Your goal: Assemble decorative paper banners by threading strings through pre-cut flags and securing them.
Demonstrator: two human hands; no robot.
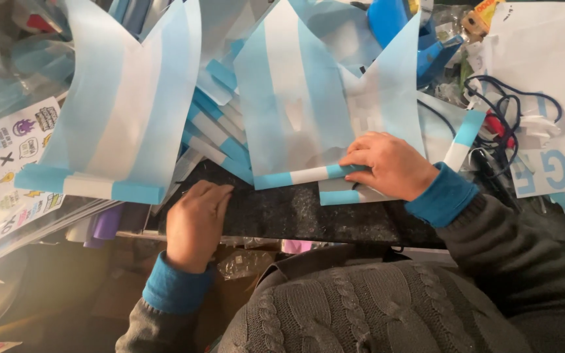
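Both hands on bench [308,216]: right hand [390,163] presses flat on striped pennant's folded edge [299,175]; left hand [196,222] rests loosely curled, empty.

Thin matt paper, light blue and white, in the pennant flag [295,111] under the right hand [387,163]. Dark, speckled, slightly glossy counter [295,212] below the flag. Glossy printed sticker sheet [8,157] left of the flag. Shiny blue plastic tool [426,52] above right. Chunky cable-knit wool sweater [361,307], soft teal cloth cuffs [443,196].
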